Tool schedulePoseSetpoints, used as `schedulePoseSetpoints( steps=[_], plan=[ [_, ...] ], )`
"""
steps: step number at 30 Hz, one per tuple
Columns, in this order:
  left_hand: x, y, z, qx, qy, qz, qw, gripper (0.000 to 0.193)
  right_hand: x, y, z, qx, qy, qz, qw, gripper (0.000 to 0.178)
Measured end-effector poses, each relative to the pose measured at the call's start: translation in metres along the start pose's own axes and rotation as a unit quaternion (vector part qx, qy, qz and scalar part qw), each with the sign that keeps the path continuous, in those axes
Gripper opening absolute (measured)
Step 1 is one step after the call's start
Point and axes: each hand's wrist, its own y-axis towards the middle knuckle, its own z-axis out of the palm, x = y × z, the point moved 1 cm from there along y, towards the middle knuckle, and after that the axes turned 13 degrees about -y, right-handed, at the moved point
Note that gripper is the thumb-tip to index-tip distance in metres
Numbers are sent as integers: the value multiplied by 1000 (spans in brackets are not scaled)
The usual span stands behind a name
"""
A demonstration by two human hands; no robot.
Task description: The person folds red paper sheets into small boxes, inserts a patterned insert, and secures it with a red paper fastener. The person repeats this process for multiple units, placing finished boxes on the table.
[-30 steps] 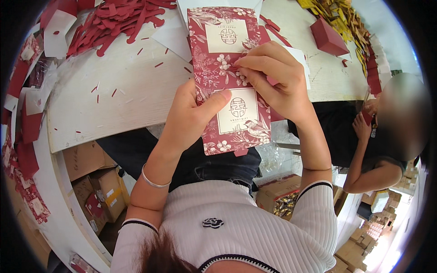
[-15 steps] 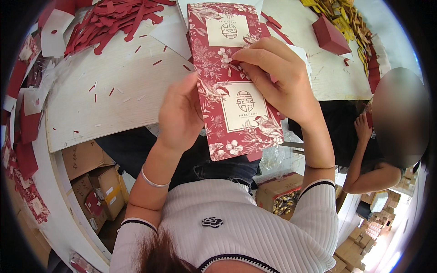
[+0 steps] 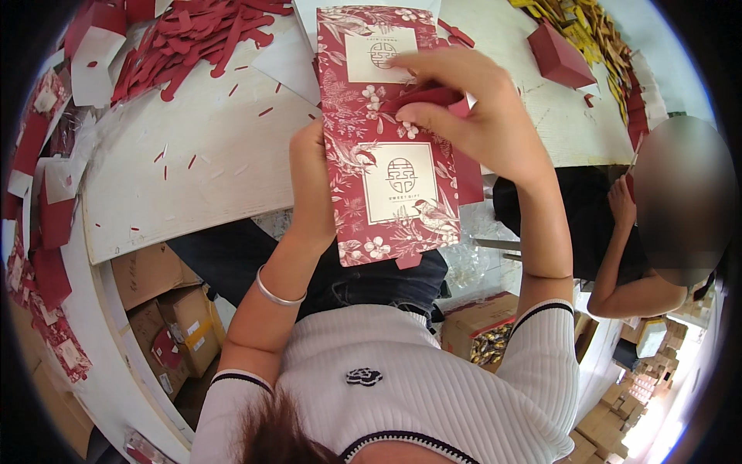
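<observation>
A red printed gift box, flat and unfolded, is held up over the front edge of the table. It has cream label panels, birds and white blossoms. My left hand grips its left edge, with most of the fingers hidden behind the card. Over the box's middle, my right hand has thumb and fingers curled around a plain red paper strip. The strip arches up from the printed face between the two label panels. Red flaps stick out at the box's right side and lower end.
Red cut-paper strips lie heaped at the table's far left, with red scraps before them. A folded red box and yellow wrapped pieces are at the far right. A person sits at right. Cartons stand beneath the table.
The box has shifted slightly left and stands more upright. My right fingers have spread, and the red strip now shows raised between them. My left hand has turned further behind the edge.
</observation>
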Motion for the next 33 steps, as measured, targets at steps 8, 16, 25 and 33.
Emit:
schedulePoseSetpoints(
  steps=[8, 16, 25, 33],
  plan=[
    [4, 1, 4, 20, -177, -83, 981, 20, -13, -6, 6, 7, 132, 70, 989, 25],
    [-2, -2, 6, -2, -158, -126, 979, 24, -18, 5, 15, 25, 224, 95, 970, 20],
    [-39, 29, -8, 22, 448, 441, 777, 38, -16, 9, 10, -44, 166, 25, 985, 18],
    [-92, 62, 34, 347, 488, 398, 695, 23, -23, 30, -7, -160, 449, 106, 873, 35]
  ],
)
